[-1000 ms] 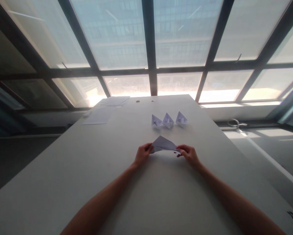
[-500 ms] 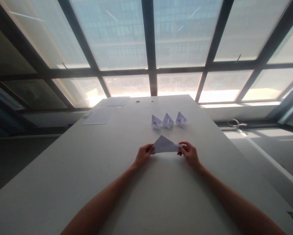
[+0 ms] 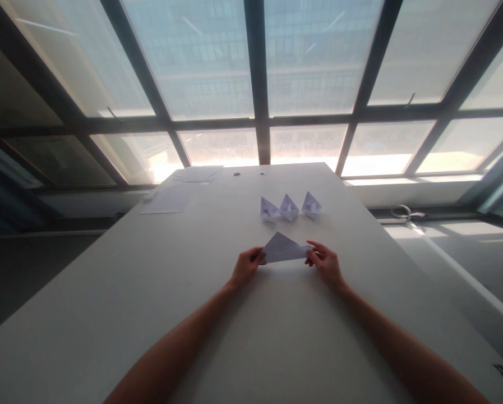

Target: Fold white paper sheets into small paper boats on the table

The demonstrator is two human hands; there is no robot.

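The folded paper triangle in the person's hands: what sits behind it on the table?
Behind the folded paper triangle stand three small paper boats in a row on the white table, clear of it. The table directly beneath the triangle is covered, so nothing there can be seen.

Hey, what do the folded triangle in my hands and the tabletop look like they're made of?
The white folded triangle, pinched at its ends by the left hand and right hand, looks like thin matte paper: crisp creases, sharp point. The pale grey table seems a smooth laminate or painted board, faintly sheened; I can't tell which.
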